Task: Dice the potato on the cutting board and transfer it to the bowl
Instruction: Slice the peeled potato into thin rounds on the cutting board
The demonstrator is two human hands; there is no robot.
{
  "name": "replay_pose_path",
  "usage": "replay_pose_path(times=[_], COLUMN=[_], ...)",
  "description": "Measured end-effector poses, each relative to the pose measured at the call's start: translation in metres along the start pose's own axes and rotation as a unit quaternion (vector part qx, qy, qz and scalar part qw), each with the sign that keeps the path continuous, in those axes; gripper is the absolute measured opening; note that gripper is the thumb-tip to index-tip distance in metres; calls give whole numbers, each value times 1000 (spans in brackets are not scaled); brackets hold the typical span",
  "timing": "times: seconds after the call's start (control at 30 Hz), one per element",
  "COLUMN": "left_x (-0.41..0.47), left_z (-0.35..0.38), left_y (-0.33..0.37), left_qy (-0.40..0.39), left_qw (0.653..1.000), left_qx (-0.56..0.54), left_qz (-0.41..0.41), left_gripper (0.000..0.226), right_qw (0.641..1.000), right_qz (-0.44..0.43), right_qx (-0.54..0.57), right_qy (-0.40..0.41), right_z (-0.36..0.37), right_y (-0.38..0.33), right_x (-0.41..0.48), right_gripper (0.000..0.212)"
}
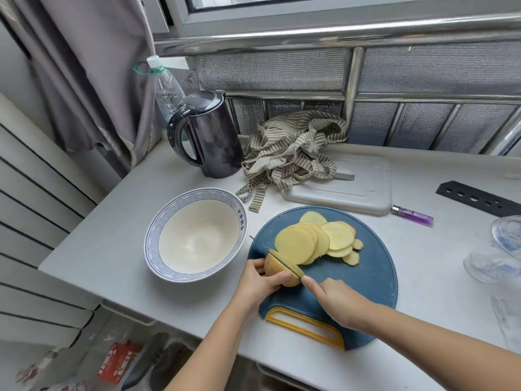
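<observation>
Grip check: left hand (260, 280) curled round potato stub (275, 270), right hand (334, 301) wrapped on knife (262, 246), mid-cut. I judge the stub short; a roll puts fingertips under the blade. Slices (310, 241) fan across cutting board (375, 277); bowl (197, 235) alongside holds none.

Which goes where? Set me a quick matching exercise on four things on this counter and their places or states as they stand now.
Things:
1. bowl
2. potato slices
3. lighter
4. kettle

Places or states:
A. at the back, beside the plastic bottle
B. fanned out on the blue cutting board
C. lying right of the grey board
D. empty, left of the blue cutting board

Pairs: 1-D, 2-B, 3-C, 4-A.
</observation>
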State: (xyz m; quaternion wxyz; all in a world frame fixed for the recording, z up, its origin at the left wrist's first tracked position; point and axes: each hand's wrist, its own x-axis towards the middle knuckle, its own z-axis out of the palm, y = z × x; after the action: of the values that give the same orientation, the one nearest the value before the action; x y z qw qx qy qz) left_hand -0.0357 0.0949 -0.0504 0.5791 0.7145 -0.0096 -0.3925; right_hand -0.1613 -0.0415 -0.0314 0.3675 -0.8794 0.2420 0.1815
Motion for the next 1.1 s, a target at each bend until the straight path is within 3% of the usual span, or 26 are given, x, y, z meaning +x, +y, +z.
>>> replay_pose_path(times=[0.4,0.57,0.8,1.1], left_x=[2,6,7,-1], left_z=[-1,-3,-5,4], left_y=[-6,-11,-2,1], left_qy=[2,0,13,44], left_qw=[1000,1000,987,989], left_qx=[-14,23,159,137], left_qz=[5,14,31,33], left_gripper=[65,78,74,72], right_qw=[999,999,995,992], right_qz=[9,11,5,-12], right_qx=[-39,-50,-97,-128], right_qy=[-1,-7,6,20], right_z=[-2,-3,-9,-6], right_y=[0,1,5,8], right_x=[6,8,14,16], right_gripper=[61,61,63,64])
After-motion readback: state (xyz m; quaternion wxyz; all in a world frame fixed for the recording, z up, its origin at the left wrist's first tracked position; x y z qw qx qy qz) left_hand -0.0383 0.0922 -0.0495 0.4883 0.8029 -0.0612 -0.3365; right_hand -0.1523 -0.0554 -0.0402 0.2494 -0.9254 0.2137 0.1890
